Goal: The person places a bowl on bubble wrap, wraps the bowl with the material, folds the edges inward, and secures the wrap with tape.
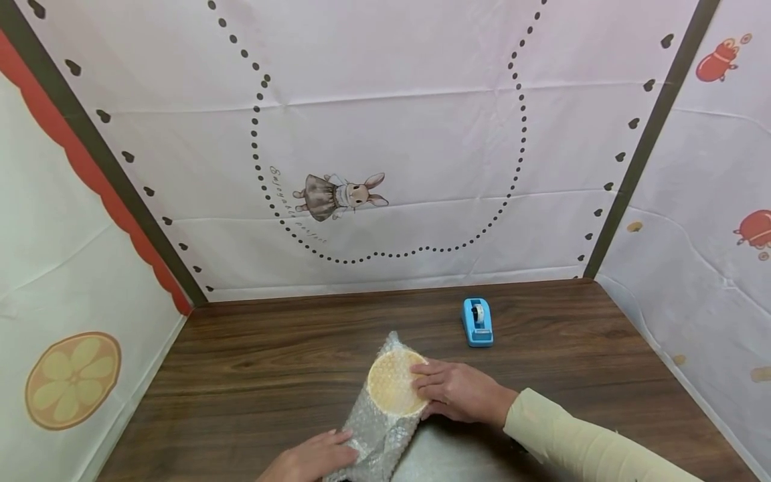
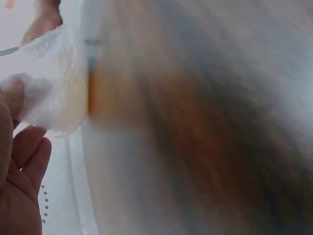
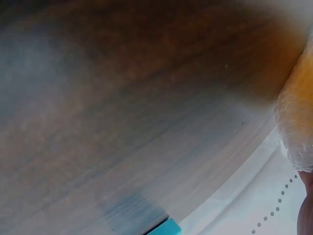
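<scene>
A round yellow thing point(image 1: 393, 383) with a paler rim lies inside clear bubble wrap point(image 1: 376, 432), near the front middle of the table. My right hand point(image 1: 458, 390) grips its right side through the wrap, fingers over the round face. Lower down, my left hand point(image 1: 316, 456) holds the left edge of the wrap. In the left wrist view that hand point(image 2: 22, 161) has its thumb on one side of the bubble wrap point(image 2: 41, 93) and fingers on the other. The right wrist view catches the wrapped yellow thing point(image 3: 299, 107) at its right edge. The wrap blurs what kind of thing it is.
A blue tape dispenser point(image 1: 478, 325) with a roll in it stands farther back, right of the wrapped thing. A pale translucent sheet point(image 1: 442, 455) lies at the table's front. Printed cloth walls point(image 1: 391, 134) border the dark wooden table point(image 1: 271, 355) at the back and sides.
</scene>
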`<state>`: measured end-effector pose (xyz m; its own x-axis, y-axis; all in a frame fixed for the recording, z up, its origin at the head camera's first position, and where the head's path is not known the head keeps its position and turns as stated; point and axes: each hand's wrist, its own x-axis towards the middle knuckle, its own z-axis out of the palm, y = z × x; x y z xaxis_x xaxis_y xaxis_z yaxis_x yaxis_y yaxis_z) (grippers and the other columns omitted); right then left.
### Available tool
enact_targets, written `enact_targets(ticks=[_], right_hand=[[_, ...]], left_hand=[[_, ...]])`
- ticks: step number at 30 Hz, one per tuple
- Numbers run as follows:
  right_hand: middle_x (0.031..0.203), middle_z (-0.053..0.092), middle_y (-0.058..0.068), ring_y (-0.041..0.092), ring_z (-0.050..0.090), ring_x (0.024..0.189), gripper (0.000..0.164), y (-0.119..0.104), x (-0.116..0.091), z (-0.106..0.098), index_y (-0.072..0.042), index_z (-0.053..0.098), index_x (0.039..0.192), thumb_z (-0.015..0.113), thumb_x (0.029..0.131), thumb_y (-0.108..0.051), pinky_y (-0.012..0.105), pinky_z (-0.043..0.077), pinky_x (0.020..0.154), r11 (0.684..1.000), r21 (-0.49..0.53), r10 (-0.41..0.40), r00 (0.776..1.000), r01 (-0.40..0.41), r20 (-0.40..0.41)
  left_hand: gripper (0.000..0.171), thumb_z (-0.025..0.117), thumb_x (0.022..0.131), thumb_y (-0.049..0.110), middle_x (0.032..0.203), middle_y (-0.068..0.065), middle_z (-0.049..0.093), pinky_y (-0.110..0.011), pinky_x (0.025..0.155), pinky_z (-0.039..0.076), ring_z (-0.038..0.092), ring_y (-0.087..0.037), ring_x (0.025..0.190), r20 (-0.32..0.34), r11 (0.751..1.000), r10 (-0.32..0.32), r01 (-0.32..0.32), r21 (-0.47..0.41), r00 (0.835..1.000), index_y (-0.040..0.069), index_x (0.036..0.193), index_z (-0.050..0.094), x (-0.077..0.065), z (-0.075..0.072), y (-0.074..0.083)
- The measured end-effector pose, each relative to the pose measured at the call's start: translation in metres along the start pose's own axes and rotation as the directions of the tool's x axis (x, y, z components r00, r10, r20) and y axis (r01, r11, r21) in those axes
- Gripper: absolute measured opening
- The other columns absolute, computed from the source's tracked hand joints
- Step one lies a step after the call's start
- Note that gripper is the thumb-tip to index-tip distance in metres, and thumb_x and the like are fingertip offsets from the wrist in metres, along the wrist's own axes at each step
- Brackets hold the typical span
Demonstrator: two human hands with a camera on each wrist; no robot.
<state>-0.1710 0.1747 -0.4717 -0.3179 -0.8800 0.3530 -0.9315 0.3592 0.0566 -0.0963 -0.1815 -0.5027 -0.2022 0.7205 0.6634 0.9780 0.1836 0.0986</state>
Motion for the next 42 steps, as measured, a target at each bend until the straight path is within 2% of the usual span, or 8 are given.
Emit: enact_targets(ticks=[6, 10, 13, 20, 26, 30, 35, 42], right_hand=[[0.124, 0.078, -0.003, 0.016, 0.067, 0.131, 0.027, 0.0, 0.0, 0.001, -0.016, 0.079, 0.11, 0.078, 0.092, -0.037, 0.032, 0.055, 0.108, 1.0, -0.011, -0.006, 1.0, 0.006, 0.013], [0.125, 0.078, -0.002, 0.015, 0.067, 0.13, 0.028, 0.0, 0.001, 0.001, -0.016, 0.079, 0.11, 0.077, 0.094, -0.039, 0.034, 0.054, 0.109, 1.0, -0.007, -0.004, 1.0, 0.004, 0.029], [0.125, 0.077, -0.002, 0.016, 0.067, 0.13, 0.029, 0.001, 0.0, 0.001, -0.016, 0.079, 0.109, 0.076, 0.093, -0.04, 0.036, 0.053, 0.11, 1.0, -0.013, -0.013, 0.999, 0.013, 0.032], [0.124, 0.078, -0.001, 0.017, 0.067, 0.13, 0.029, 0.0, 0.001, 0.001, -0.016, 0.079, 0.108, 0.08, 0.09, -0.039, 0.038, 0.053, 0.111, 0.999, -0.01, -0.04, 0.999, 0.04, 0.007], [0.122, 0.078, -0.003, 0.017, 0.066, 0.131, 0.027, -0.001, 0.002, 0.001, -0.017, 0.079, 0.109, 0.079, 0.092, -0.038, 0.038, 0.052, 0.112, 0.999, 0.001, -0.047, 0.999, 0.047, 0.02], [0.123, 0.078, -0.003, 0.017, 0.066, 0.132, 0.027, -0.003, 0.004, 0.001, -0.016, 0.079, 0.11, 0.077, 0.093, -0.037, 0.039, 0.052, 0.112, 0.999, 0.017, -0.043, 0.998, 0.043, 0.036], [0.123, 0.078, -0.005, 0.016, 0.066, 0.132, 0.027, -0.003, 0.006, 0.001, -0.017, 0.079, 0.111, 0.075, 0.095, -0.039, 0.039, 0.052, 0.112, 0.999, 0.025, -0.041, 0.998, 0.039, 0.049], [0.121, 0.078, -0.006, 0.015, 0.067, 0.13, 0.027, -0.002, 0.007, 0.003, -0.017, 0.08, 0.111, 0.076, 0.094, -0.038, 0.038, 0.053, 0.112, 0.999, 0.013, -0.05, 0.997, 0.05, 0.052]], left_hand=[[0.08, 0.054, 0.06, -0.026, 0.123, -0.008, 0.075, -0.015, 0.118, 0.039, 0.072, -0.019, 0.116, -0.015, 0.98, -0.161, 0.158, -0.118, 0.987, 0.004, 0.133, 0.067, 0.016, -0.006, 0.006], [0.044, 0.042, 0.102, -0.01, 0.129, -0.01, 0.072, -0.01, 0.113, 0.041, 0.068, -0.019, 0.123, -0.009, 0.966, -0.229, 0.226, -0.124, 0.973, 0.004, 0.136, 0.066, 0.027, -0.009, 0.006], [0.041, 0.034, 0.112, 0.011, 0.132, -0.012, 0.072, -0.009, 0.111, 0.042, 0.067, -0.024, 0.123, -0.02, 0.956, -0.279, 0.276, -0.099, 0.96, 0.006, 0.134, 0.068, 0.039, -0.009, 0.004], [0.053, 0.056, 0.092, -0.021, 0.13, -0.003, 0.074, -0.022, 0.099, 0.057, 0.072, -0.019, 0.119, 0.034, 0.879, -0.459, 0.459, -0.131, 0.888, 0.01, 0.133, 0.069, 0.067, -0.004, -0.001], [0.041, 0.054, 0.096, -0.014, 0.09, 0.006, 0.076, -0.014, 0.065, 0.049, 0.045, 0.009, 0.066, 0.074, 0.818, -0.562, 0.567, -0.098, 0.824, 0.015, 0.119, 0.072, 0.086, 0.006, -0.011], [0.03, 0.061, 0.097, -0.006, 0.058, 0.014, 0.048, -0.01, 0.051, 0.032, 0.026, 0.011, 0.055, 0.02, 0.805, -0.593, 0.593, -0.022, 0.805, 0.017, 0.114, 0.071, 0.097, 0.016, -0.018], [0.016, 0.064, 0.102, 0.01, 0.055, 0.022, 0.026, -0.011, 0.044, 0.021, 0.015, 0.013, 0.048, -0.042, 0.738, -0.673, 0.674, 0.026, 0.738, 0.022, 0.108, 0.074, 0.109, 0.029, -0.026], [0.008, 0.075, 0.096, 0.029, 0.053, 0.018, 0.039, -0.015, 0.046, 0.023, 0.026, 0.008, 0.048, -0.18, 0.662, -0.723, 0.744, 0.091, 0.667, 0.021, 0.095, 0.076, 0.122, 0.043, -0.032]])
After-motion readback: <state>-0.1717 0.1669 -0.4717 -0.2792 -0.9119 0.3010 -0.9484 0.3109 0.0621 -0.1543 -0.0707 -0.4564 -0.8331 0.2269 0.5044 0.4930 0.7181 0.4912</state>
